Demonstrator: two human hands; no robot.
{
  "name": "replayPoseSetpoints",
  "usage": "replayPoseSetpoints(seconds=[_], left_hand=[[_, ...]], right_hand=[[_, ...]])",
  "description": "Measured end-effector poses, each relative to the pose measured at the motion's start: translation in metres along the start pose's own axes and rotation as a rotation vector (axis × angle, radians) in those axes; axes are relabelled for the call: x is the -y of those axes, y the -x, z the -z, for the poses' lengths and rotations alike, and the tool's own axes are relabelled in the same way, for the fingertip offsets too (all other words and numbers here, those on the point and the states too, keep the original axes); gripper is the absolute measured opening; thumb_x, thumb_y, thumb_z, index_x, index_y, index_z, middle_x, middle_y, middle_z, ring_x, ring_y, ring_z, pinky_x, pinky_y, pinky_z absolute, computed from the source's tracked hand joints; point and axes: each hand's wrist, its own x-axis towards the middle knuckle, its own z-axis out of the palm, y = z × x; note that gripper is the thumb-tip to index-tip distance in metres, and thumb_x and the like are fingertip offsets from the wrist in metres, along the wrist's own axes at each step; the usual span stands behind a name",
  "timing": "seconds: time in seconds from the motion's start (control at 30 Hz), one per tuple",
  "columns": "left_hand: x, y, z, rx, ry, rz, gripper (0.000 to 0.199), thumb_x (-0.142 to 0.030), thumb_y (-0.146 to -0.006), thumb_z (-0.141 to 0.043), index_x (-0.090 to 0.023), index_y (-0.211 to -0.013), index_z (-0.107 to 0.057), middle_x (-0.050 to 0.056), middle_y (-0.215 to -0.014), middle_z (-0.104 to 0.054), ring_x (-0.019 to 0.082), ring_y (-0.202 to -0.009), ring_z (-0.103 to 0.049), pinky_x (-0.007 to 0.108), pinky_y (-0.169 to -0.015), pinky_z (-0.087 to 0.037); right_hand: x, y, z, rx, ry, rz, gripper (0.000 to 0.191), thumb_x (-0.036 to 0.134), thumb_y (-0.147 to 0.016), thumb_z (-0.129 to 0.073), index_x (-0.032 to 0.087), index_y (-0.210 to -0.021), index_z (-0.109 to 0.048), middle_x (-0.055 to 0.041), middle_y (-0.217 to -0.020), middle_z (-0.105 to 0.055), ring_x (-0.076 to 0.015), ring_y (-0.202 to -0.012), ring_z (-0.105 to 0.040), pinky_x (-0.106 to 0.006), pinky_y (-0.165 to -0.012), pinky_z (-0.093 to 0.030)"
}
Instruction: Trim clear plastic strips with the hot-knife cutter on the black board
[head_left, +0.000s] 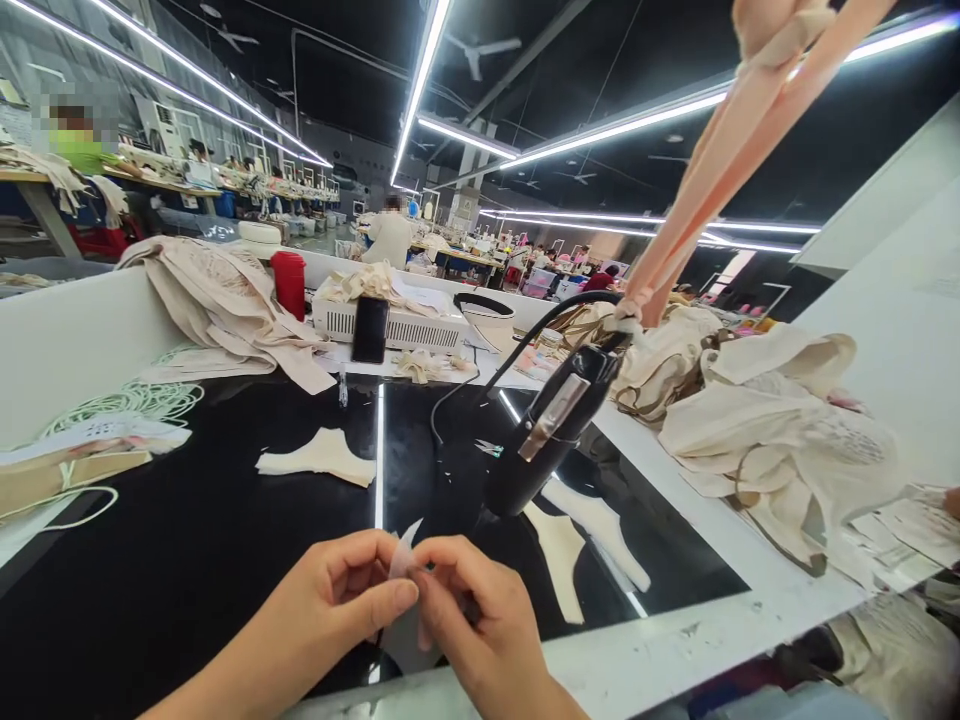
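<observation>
Near the front edge of the black work surface (225, 520), my left hand (337, 600) pinches a thin translucent white strip (403, 556) between thumb and fingers. My right hand (480, 610) is closed beside it, its fingertips meeting the left ones at the strip; what lies inside its pinch is mostly hidden. Beyond my hands, one cream fabric piece (319, 457) lies to the left. Two more, a cream piece (559, 565) and a paler piece (604, 525), lie to the right.
A black handheld device (551, 430) hangs from peach cloth straps (720, 150), with its cable behind. Small scissors (489, 449) lie nearby. Further back are a phone (370, 330), a red cup (289, 284) and fabric heaps (772, 430). People work in the background.
</observation>
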Motion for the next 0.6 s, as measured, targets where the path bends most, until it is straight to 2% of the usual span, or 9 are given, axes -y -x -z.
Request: replayPoseSetpoints(seconds=[0.1,0.2,0.3,0.37,0.43,0.53,0.6], left_hand=[[-0.001,-0.003,-0.002,-0.047,0.045,0.023,0.046,-0.06,-0.081,-0.085,-0.018,-0.085,-0.068,-0.001,-0.073,-0.065,0.012,-0.063,-0.056,0.022,-0.059,-0.044],[-0.002,-0.005,-0.002,-0.104,0.062,0.035,0.044,-0.055,-0.08,-0.087,-0.017,-0.082,-0.066,-0.002,-0.07,-0.06,0.01,-0.061,-0.052,0.022,-0.058,-0.044],[-0.002,-0.006,0.0,-0.182,0.082,0.032,0.04,-0.051,-0.081,-0.087,-0.017,-0.082,-0.066,-0.004,-0.068,-0.058,0.009,-0.06,-0.052,0.021,-0.058,-0.044],[-0.004,-0.007,0.002,-0.228,0.103,0.02,0.041,-0.049,-0.078,-0.09,-0.017,-0.081,-0.066,-0.004,-0.067,-0.058,0.009,-0.059,-0.051,0.021,-0.057,-0.043],[-0.006,-0.008,0.003,-0.258,0.117,0.011,0.042,-0.048,-0.073,-0.093,-0.017,-0.079,-0.065,-0.004,-0.066,-0.057,0.008,-0.057,-0.049,0.021,-0.056,-0.042],[-0.008,-0.008,0.003,-0.274,0.116,0.023,0.043,-0.048,-0.073,-0.093,-0.017,-0.078,-0.063,-0.005,-0.063,-0.055,0.009,-0.057,-0.049,0.021,-0.055,-0.04],[-0.009,-0.008,0.003,-0.282,0.104,0.038,0.042,-0.049,-0.075,-0.09,-0.018,-0.077,-0.063,-0.005,-0.063,-0.056,0.009,-0.058,-0.049,0.022,-0.056,-0.041]], right_hand=[[0.001,0.004,0.001,-0.017,0.002,-0.11,0.033,0.052,-0.104,-0.059,0.023,-0.106,-0.075,0.0022,-0.061,-0.065,-0.0126,-0.053,-0.057,-0.022,-0.053,-0.042],[0.002,0.008,0.006,-0.081,-0.036,-0.253,0.046,0.066,-0.097,-0.065,0.023,-0.112,-0.075,0.0016,-0.064,-0.065,-0.0145,-0.058,-0.058,-0.024,-0.056,-0.045],[-0.001,0.011,0.016,-0.1,-0.11,-0.406,0.058,0.074,-0.087,-0.072,0.022,-0.113,-0.073,0.0022,-0.066,-0.062,-0.0109,-0.05,-0.046,-0.022,-0.045,-0.034],[-0.004,0.013,0.024,-0.101,-0.158,-0.504,0.062,0.078,-0.081,-0.076,0.022,-0.11,-0.073,0.0023,-0.068,-0.061,-0.0082,-0.045,-0.039,-0.021,-0.041,-0.027],[-0.007,0.015,0.03,-0.114,-0.186,-0.572,0.065,0.08,-0.075,-0.079,0.022,-0.104,-0.073,0.0023,-0.069,-0.061,-0.0064,-0.044,-0.037,-0.02,-0.042,-0.026],[-0.01,0.018,0.037,-0.118,-0.188,-0.616,0.065,0.082,-0.071,-0.081,0.021,-0.09,-0.071,0.0015,-0.069,-0.061,-0.006,-0.043,-0.037,-0.02,-0.042,-0.027],[-0.012,0.02,0.041,-0.097,-0.183,-0.629,0.065,0.084,-0.072,-0.079,0.02,-0.083,-0.069,0.0025,-0.062,-0.056,-0.0066,-0.043,-0.035,-0.021,-0.043,-0.026]])
